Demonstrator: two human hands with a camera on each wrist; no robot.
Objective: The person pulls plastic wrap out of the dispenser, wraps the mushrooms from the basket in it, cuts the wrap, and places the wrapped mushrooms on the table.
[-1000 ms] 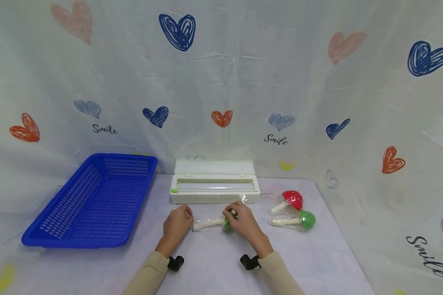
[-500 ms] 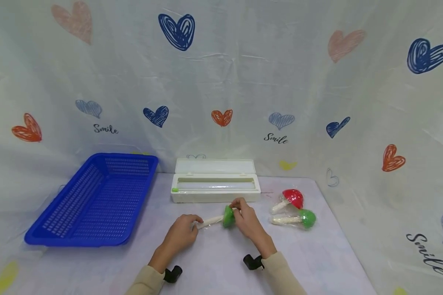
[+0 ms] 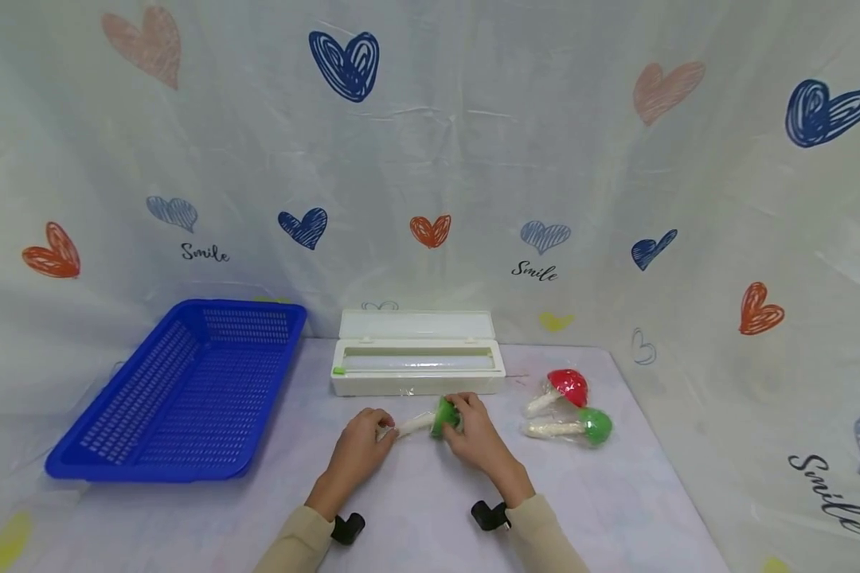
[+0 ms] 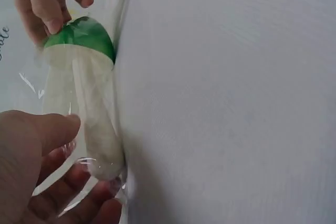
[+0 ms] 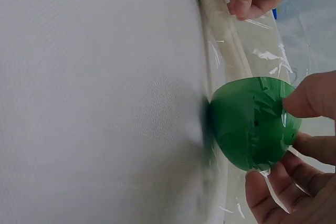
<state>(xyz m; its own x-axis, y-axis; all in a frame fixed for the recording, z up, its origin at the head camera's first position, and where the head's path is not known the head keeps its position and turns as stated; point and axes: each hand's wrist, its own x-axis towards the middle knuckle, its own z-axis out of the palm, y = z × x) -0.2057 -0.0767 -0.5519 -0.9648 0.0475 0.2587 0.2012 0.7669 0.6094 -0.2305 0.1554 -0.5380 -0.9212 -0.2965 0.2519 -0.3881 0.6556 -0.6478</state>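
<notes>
A toy mushroom (image 3: 416,423) with a green cap and pale stem lies on its side in clear plastic film, in front of the white box. My left hand (image 3: 361,446) is at the stem end, its thumb and fingers gripping the film there; in the left wrist view the stem's tip (image 4: 105,163) sits among the fingers. With thumb and fingertips my right hand (image 3: 478,434) holds the green cap (image 5: 254,124) from the right, through the film. Film wrinkles (image 5: 265,56) show along the stem.
Behind the hands stands a white film dispenser box (image 3: 416,385), its lid raised. A blue basket (image 3: 150,469) is at the left. At the right lie two wrapped mushrooms, one red-capped (image 3: 568,387), one green-capped (image 3: 596,427). A heart-printed curtain (image 3: 430,159) hangs behind.
My left hand dropped back, then came in to the right around the stem end. My right hand shifted from the cap's top edge to a grip around its right side.
</notes>
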